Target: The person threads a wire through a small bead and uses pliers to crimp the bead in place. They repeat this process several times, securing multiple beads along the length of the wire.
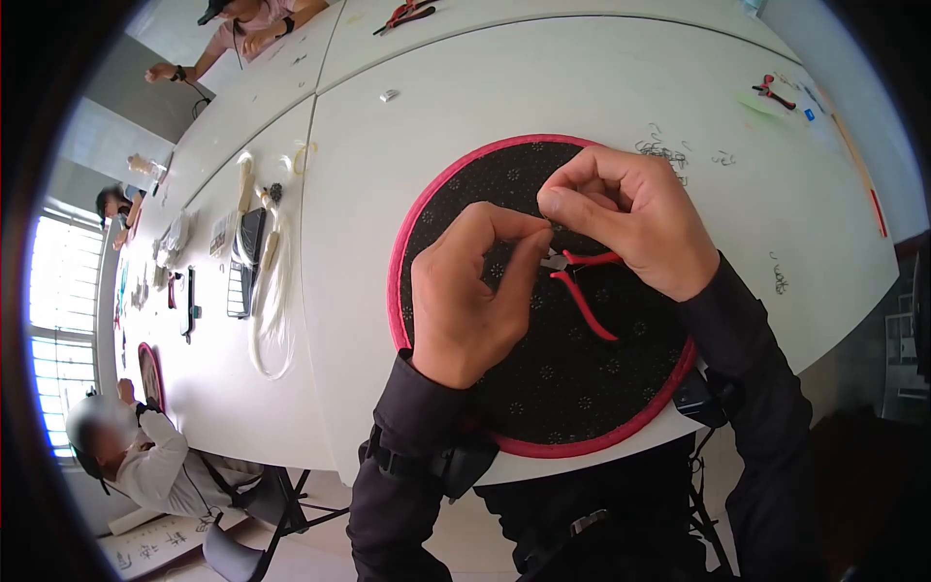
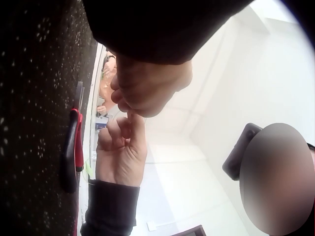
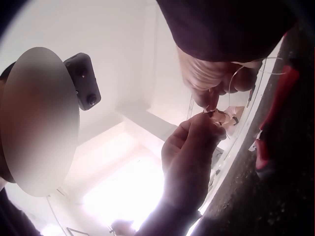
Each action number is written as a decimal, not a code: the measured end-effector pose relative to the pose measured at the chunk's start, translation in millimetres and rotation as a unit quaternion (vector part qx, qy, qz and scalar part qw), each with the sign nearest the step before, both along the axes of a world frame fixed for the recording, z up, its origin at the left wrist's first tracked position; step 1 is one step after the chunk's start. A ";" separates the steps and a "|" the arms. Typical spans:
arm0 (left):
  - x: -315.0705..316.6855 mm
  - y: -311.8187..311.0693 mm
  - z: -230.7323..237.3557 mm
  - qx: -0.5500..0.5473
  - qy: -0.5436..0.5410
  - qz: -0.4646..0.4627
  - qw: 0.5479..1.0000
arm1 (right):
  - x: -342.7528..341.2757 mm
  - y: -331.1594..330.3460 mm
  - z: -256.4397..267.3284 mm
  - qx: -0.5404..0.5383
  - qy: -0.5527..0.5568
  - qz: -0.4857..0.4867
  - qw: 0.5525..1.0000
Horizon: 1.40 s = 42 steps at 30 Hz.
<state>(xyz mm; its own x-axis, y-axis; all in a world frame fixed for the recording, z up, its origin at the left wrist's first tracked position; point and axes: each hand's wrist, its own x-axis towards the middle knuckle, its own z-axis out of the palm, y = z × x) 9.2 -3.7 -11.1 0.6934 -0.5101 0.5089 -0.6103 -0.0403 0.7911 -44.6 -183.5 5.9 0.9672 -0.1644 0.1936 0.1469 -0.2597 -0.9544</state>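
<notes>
Above a round dark mat with a red rim [image 1: 558, 450], both hands meet at the fingertips. The left hand [image 1: 469, 296] pinches with thumb and forefinger; the right hand [image 1: 642, 215] pinches close beside it, its other fingers curled. A thin pale strand [image 3: 235, 78] loops out by the right hand [image 3: 216, 77] in the right wrist view, and its end runs into the joined fingertips, where detail is too small to tell. Red-handled pliers [image 1: 588, 308] lie on the mat under the hands, jaws towards the left hand.
Small dark hooks [image 1: 661, 150] lie beyond the mat, with other pliers [image 1: 773, 92] at the far right. Left of the mat are a bundle of pale strands [image 1: 276, 281] and a phone-like dark device [image 1: 246, 262]. Other people sit around the white table [image 1: 359, 194].
</notes>
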 end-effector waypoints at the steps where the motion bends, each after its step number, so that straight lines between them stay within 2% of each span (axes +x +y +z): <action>1: -0.1 -0.1 -0.2 -0.006 0.010 -0.002 1.000 | -0.1 -1.3 0.7 0.004 0.015 0.003 1.000; 5: -3.0 1.3 2.6 -0.028 0.067 -0.003 0.997 | -1.5 0.3 2.3 0.069 0.066 0.014 0.995; 11: -4.3 2.9 6.5 -0.056 0.123 0.021 0.991 | -4.9 9.2 4.2 0.083 0.061 0.030 0.994; 17: -0.9 1.1 2.2 -0.066 0.089 0.063 0.992 | -13.5 21.7 11.7 -0.050 0.031 -0.013 0.998; 23: 6.7 1.6 1.5 0.019 -0.041 0.086 0.995 | -13.9 24.5 9.3 -0.194 -0.132 -0.040 0.971; 26: 6.9 4.6 4.7 0.076 -0.052 0.066 0.994 | -11.5 18.7 11.4 -0.184 -0.133 -0.031 0.973; 30: 3.3 4.2 7.4 0.098 -0.052 0.032 0.993 | -9.6 12.4 10.8 -0.080 -0.040 -0.021 0.996; 36: -0.2 3.2 6.9 0.062 -0.011 -0.006 0.998 | -3.6 -2.4 8.8 0.001 0.043 0.015 0.999; 42: 1.3 0.6 1.4 0.018 -0.019 -0.015 1.000 | 0.4 -7.4 -0.2 0.088 0.068 0.044 0.993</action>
